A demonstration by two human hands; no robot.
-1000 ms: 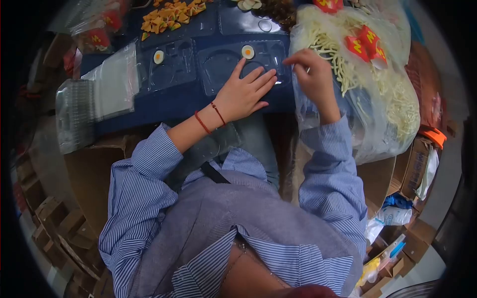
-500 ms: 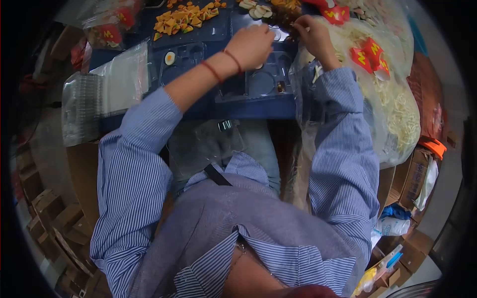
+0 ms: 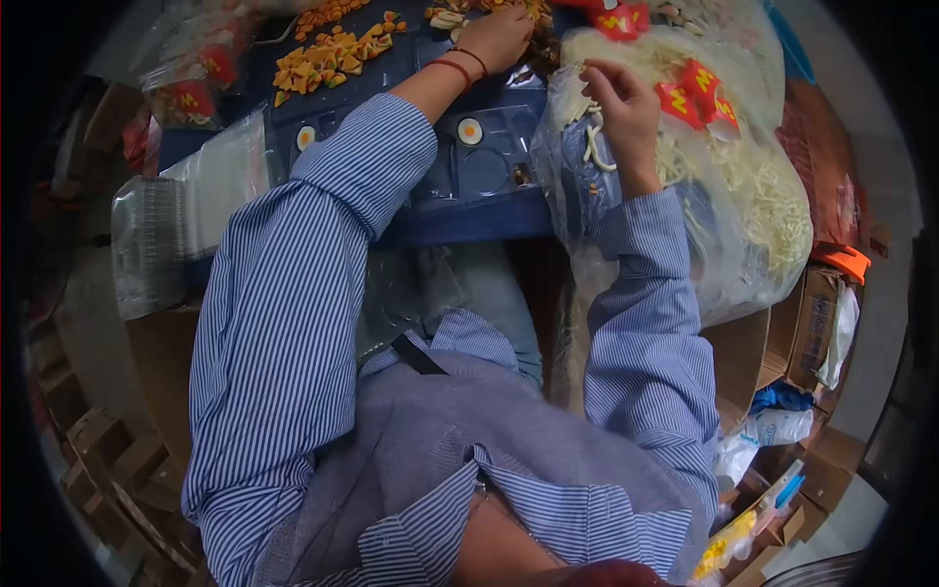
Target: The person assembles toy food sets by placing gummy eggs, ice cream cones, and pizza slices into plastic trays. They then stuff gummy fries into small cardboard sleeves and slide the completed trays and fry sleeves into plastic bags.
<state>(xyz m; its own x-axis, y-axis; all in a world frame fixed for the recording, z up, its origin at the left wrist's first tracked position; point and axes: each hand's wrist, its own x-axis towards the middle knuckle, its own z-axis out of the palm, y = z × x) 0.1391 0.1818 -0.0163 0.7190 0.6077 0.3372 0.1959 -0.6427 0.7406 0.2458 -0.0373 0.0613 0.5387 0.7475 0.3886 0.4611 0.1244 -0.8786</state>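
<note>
My left hand, with red bands at the wrist, reaches to the far side of the table, at a pile of small orange and brown pieces; its fingertips are partly hidden. My right hand hovers over the plastic bag of pale noodle-like strands, thumb and index fingertips close together; whether something small is between them cannot be made out. Below my left hand lies a clear compartment tray with an egg-like piece and a small brown piece. Another egg-like piece sits in the tray further left.
Orange and green pieces are heaped at the back left. Stacked clear bags lie on the left edge. Red packets with yellow marks rest on the noodle bag. Cardboard boxes stand at the right.
My left hand has moved away over the back pile, and its forearm now crosses the trays differently. My right hand has drawn back from the dark pieces toward me. The tray's egg-like piece is now uncovered.
</note>
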